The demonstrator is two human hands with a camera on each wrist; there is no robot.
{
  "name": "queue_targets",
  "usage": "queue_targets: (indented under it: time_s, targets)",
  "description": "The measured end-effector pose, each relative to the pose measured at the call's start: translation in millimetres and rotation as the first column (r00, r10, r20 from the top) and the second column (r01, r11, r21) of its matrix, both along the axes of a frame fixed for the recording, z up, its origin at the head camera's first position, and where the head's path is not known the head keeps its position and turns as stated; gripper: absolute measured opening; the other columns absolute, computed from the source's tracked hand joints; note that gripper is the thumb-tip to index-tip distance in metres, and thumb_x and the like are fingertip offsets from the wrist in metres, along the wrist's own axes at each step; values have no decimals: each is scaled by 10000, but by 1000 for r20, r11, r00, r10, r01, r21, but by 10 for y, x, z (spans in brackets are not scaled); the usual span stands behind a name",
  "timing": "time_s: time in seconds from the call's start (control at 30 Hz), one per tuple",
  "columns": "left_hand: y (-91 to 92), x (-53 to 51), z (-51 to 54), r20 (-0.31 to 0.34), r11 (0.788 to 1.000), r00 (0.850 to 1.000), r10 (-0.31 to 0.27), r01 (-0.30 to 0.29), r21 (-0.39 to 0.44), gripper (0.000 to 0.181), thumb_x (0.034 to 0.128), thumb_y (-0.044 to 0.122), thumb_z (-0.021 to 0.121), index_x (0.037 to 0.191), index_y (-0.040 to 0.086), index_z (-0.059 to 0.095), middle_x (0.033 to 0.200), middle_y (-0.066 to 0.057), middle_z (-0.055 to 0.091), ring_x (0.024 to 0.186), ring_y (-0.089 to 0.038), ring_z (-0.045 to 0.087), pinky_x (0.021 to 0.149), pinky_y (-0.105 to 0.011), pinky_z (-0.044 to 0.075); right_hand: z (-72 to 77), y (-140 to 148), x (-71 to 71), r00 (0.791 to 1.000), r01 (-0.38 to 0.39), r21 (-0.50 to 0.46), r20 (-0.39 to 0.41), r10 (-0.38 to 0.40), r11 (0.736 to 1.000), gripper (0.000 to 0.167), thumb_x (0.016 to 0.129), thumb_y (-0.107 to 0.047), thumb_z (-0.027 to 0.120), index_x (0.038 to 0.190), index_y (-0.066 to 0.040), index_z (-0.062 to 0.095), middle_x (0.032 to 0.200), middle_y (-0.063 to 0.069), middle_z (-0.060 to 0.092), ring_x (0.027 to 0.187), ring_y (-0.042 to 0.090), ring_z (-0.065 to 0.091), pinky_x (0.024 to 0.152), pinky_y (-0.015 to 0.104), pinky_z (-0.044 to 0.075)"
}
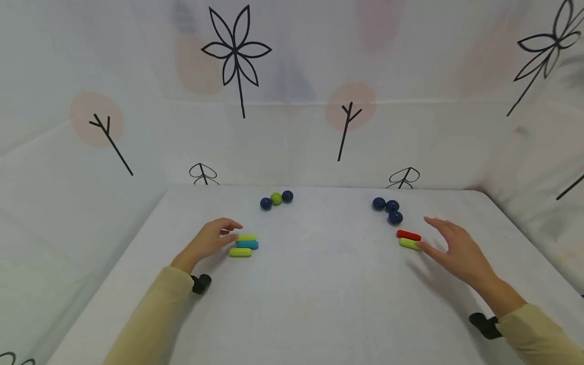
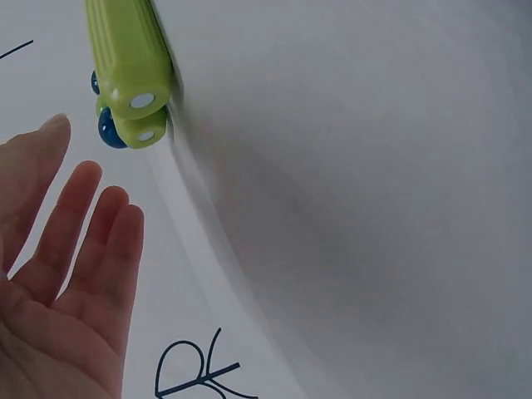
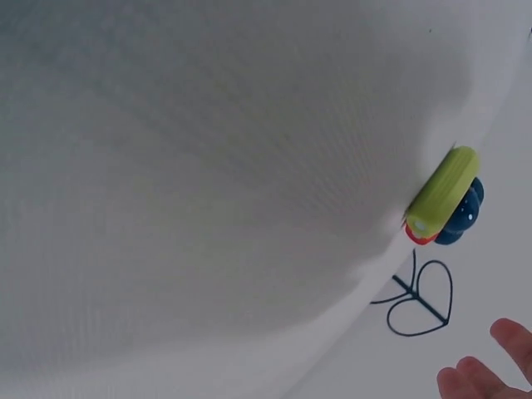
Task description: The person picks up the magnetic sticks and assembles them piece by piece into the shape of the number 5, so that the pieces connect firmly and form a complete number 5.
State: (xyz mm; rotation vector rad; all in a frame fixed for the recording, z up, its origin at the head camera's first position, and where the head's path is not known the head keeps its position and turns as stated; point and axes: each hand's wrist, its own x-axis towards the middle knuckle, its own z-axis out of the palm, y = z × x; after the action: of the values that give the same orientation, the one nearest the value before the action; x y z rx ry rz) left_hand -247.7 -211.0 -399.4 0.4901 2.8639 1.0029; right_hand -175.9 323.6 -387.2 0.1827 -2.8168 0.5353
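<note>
My left hand (image 1: 212, 239) hovers over the table's left side, its fingers loosely extended and holding nothing. Just right of its fingertips lie two yellow-green sticks (image 1: 240, 252) with a blue stick (image 1: 247, 245) between them. In the left wrist view a yellow-green stick (image 2: 129, 62) shows ribbed sides and a pale round disc in its end. On the right, my right hand (image 1: 461, 253) is spread with thumb and fingers apart. Its thumb tip is by the right yellow-green stick (image 1: 408, 244); whether they touch I cannot tell. A red stick (image 1: 408, 235) lies behind that one.
Toward the back left, a green ball (image 1: 276, 198) sits between two dark blue balls (image 1: 266, 204). Three dark blue balls (image 1: 392, 206) cluster at the back right. A patterned white cloth (image 1: 292, 142) hangs behind the white table (image 1: 310, 294).
</note>
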Motion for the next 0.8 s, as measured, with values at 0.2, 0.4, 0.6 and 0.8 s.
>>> queue_targets:
  time_s: [0.2, 0.4, 0.6, 0.8]
  targets:
    - [52, -24, 8, 81, 1000, 997, 7, -7, -4, 250, 916, 127, 603, 1165, 112, 618, 1201, -91, 554, 1086, -287, 521, 917, -432, 431, 23, -49, -4, 1000, -2, -5, 9, 2, 1000, 670, 843, -332, 672, 1358, -1, 403, 1297, 332, 385, 1157, 506, 322, 841, 700, 310]
    - [77, -71, -13, 117, 999, 993, -18, 23, -37, 235, 928, 116, 578, 1157, 101, 629, 1177, -88, 566, 1069, -276, 527, 908, -422, 435, 29, -77, -17, 1000, 0, -8, 30, 0, 1000, 684, 840, -338, 674, 1369, -11, 393, 1306, 331, 375, 1170, 509, 313, 838, 700, 315]
    - [114, -87, -4, 135, 996, 990, -43, 54, -74, 227, 941, 99, 551, 1148, 82, 641, 1104, -51, 605, 1011, -223, 545, 889, -395, 441, 38, -87, -18, 1000, -15, -16, 26, 15, 1000, 674, 845, -341, 669, 1370, -19, 395, 1306, 325, 382, 1169, 509, 317, 838, 700, 315]
    - [138, -133, -13, 138, 993, 989, -47, 60, -99, 237, 936, 90, 558, 1161, 66, 629, 1074, -48, 619, 1011, -217, 549, 902, -393, 433, 42, -96, -24, 999, -23, -21, 22, 24, 1000, 662, 844, -313, 674, 1367, -19, 396, 1303, 329, 383, 1166, 515, 316, 838, 703, 310]
